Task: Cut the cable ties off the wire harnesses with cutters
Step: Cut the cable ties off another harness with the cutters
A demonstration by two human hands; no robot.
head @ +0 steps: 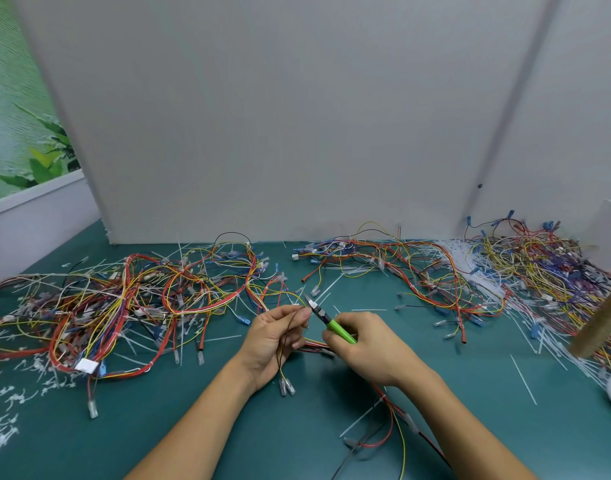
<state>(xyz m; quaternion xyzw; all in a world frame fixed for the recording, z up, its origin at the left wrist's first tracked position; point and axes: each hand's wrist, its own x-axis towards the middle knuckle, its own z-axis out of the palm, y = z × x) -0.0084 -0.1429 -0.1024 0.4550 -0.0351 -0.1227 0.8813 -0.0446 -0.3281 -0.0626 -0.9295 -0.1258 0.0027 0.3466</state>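
Note:
My left hand (274, 336) pinches a thin bundle of yellow, black and red wires, a wire harness (286, 355), near the middle of the green table. Its clear connectors (286, 388) hang below my palm. My right hand (363, 348) grips the green-handled cutters (326, 320). Their dark jaws point up and left, right beside my left fingertips and the held wires. More of this harness trails under my right forearm toward the table's near edge (390, 431).
A big tangle of harnesses (124, 306) covers the left of the table. Another tangle (505, 271) with white cable ties lies at the right. Cut tie pieces (6, 431) litter the left front. A grey wall panel (280, 133) stands behind.

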